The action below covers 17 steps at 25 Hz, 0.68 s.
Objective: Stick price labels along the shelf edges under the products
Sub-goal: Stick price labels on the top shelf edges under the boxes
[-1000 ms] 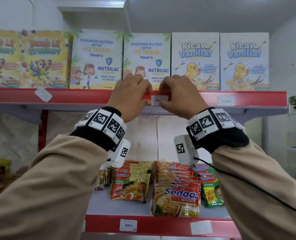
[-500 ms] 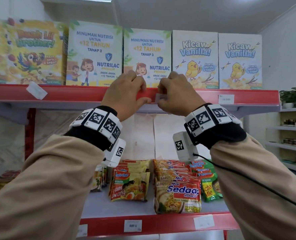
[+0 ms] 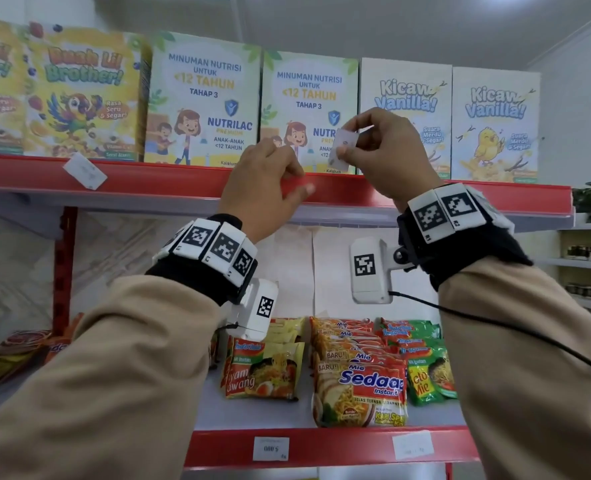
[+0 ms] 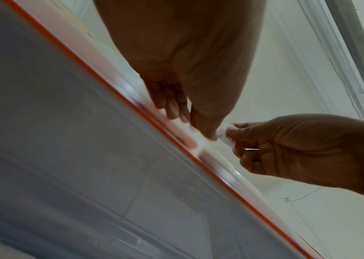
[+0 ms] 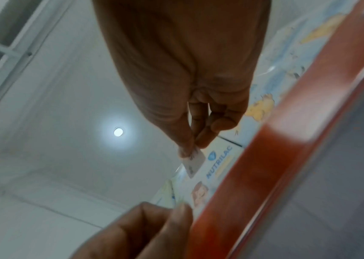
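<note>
While the upper red shelf edge (image 3: 148, 181) runs across the head view from nine o'clock to three o'clock, a row of cartons stands on the shelf above it: two Nutrilac boxes (image 3: 204, 102) near twelve o'clock and two Kicaw Vanilla boxes (image 3: 494, 123) toward two o'clock. Below, at six o'clock, noodle packets (image 3: 359, 389) lie on the lower shelf, whose red edge (image 3: 339, 445) carries two stuck labels (image 3: 270, 448).

The left hand (image 3: 262, 188) sits at the centre, fingers curled over the top of the upper shelf edge and thumb pressed against its red face. The right hand (image 3: 387, 157), at about one o'clock from the left and just apart from it, pinches a small white price label (image 3: 343, 148) between thumb and fingertips. The label is held tilted, clear of the shelf edge, in front of the second Nutrilac box. Another white label (image 3: 85, 171) sits crooked on the upper edge at nine o'clock.
</note>
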Each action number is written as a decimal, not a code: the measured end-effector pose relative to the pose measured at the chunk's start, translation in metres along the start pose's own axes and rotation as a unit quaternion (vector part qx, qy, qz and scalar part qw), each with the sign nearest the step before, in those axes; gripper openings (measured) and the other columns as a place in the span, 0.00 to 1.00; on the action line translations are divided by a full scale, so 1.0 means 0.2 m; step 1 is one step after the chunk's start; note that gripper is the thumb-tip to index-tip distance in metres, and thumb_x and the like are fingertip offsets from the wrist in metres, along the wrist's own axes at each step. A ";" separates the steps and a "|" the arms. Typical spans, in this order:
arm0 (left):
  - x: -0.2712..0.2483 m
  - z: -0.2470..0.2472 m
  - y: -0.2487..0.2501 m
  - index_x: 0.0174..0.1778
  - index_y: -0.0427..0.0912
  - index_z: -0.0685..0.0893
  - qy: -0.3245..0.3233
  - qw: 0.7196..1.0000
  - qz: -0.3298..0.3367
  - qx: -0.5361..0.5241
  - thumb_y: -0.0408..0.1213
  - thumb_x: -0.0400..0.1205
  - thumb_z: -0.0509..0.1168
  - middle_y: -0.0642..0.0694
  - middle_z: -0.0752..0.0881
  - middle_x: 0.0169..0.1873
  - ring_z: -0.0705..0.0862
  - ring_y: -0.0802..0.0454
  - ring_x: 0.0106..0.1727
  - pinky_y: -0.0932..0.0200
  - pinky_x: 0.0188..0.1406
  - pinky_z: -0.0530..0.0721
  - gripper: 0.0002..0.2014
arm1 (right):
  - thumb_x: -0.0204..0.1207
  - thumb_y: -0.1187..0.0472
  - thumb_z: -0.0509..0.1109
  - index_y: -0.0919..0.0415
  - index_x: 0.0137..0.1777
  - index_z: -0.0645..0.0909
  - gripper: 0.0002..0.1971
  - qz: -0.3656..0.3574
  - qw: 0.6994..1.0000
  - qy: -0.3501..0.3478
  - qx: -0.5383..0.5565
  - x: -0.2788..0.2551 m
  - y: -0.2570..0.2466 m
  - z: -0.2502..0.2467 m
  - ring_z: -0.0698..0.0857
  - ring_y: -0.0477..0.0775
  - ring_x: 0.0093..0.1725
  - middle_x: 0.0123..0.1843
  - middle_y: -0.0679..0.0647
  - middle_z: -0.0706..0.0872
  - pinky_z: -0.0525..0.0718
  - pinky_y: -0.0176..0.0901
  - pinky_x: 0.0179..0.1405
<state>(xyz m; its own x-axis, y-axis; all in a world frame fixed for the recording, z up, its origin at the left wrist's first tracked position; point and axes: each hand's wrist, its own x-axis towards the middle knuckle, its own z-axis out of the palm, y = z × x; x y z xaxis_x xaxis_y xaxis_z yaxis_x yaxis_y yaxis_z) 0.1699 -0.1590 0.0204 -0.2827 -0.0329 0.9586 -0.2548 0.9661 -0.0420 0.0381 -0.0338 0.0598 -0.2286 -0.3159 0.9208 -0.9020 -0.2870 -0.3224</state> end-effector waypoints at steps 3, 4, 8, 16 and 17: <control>0.00 0.01 0.03 0.46 0.40 0.81 0.043 0.999 -0.012 -0.024 0.49 0.86 0.58 0.50 0.75 0.41 0.77 0.45 0.54 0.57 0.49 0.71 0.16 | 0.72 0.68 0.75 0.61 0.56 0.80 0.14 0.043 0.985 0.032 0.166 -0.06 -0.01 0.06 0.83 0.56 0.40 0.38 0.58 0.82 0.83 0.51 0.50; 0.00 0.01 0.04 0.47 0.40 0.81 0.049 0.998 -0.018 -0.030 0.49 0.87 0.55 0.50 0.75 0.40 0.77 0.45 0.53 0.57 0.49 0.70 0.17 | 0.72 0.70 0.74 0.61 0.56 0.78 0.15 0.059 0.974 0.035 0.215 -0.09 -0.02 0.09 0.82 0.56 0.39 0.36 0.55 0.80 0.82 0.50 0.49; 0.01 0.02 0.01 0.46 0.37 0.81 0.044 0.999 -0.015 -0.005 0.47 0.87 0.57 0.49 0.74 0.41 0.74 0.48 0.47 0.58 0.45 0.68 0.17 | 0.73 0.71 0.74 0.61 0.55 0.76 0.14 0.080 0.952 0.052 0.290 -0.14 -0.05 0.17 0.79 0.54 0.39 0.37 0.54 0.78 0.79 0.44 0.46; 0.01 0.00 0.00 0.51 0.35 0.82 0.047 0.994 -0.001 -0.094 0.40 0.86 0.56 0.46 0.79 0.44 0.77 0.43 0.50 0.51 0.51 0.74 0.14 | 0.72 0.73 0.73 0.61 0.51 0.77 0.13 0.075 0.950 0.029 0.302 -0.16 -0.05 0.17 0.79 0.57 0.39 0.37 0.60 0.78 0.80 0.48 0.46; 0.01 -0.01 0.00 0.50 0.35 0.82 0.042 0.994 0.000 -0.102 0.40 0.86 0.57 0.47 0.78 0.43 0.78 0.42 0.50 0.49 0.52 0.76 0.13 | 0.73 0.73 0.73 0.60 0.51 0.77 0.12 0.074 0.949 0.027 0.305 -0.16 -0.05 0.17 0.79 0.58 0.39 0.37 0.60 0.78 0.80 0.48 0.47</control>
<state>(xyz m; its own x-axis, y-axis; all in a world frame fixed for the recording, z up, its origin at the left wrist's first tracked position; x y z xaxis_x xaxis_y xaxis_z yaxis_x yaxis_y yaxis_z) 0.1703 -0.1589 0.0226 -0.2018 -0.0206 0.9792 -0.0597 0.9982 0.0087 0.0662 -0.0521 0.0265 -0.3694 -0.3505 0.8607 -0.4831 -0.7188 -0.5000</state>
